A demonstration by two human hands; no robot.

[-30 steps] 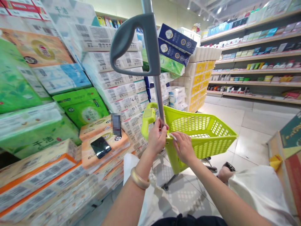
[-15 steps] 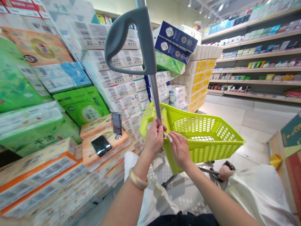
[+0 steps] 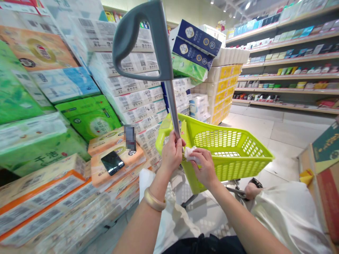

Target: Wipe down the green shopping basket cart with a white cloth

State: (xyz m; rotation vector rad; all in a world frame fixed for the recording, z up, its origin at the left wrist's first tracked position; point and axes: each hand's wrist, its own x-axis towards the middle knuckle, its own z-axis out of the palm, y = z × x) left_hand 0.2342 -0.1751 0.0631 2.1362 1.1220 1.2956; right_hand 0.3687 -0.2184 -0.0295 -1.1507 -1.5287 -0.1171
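Note:
My left hand (image 3: 172,151) is wrapped round the lower part of a metal pole (image 3: 173,109), which slants up to a grey loop handle (image 3: 164,46). A crumpled white tissue (image 3: 190,153) is pinched in the fingers of my right hand (image 3: 205,165), just right of the pole. Behind both hands sits a lime-green shopping basket (image 3: 230,165) with perforated walls, on a wheeled frame. Its near rim passes close to my right fingers. Whether the pole's lower end meets the basket is hidden behind my left hand.
Stacked tissue packs (image 3: 106,137) rise on the left, with a black phone (image 3: 112,163) lying on an orange pack (image 3: 135,160). Store shelves (image 3: 286,65) line the back right. A cardboard box (image 3: 308,165) stands at the right edge.
My right hand has drawn slightly away from the pole, and more of the tissue shows. The handle appears a little further left and higher. My left hand keeps its grip.

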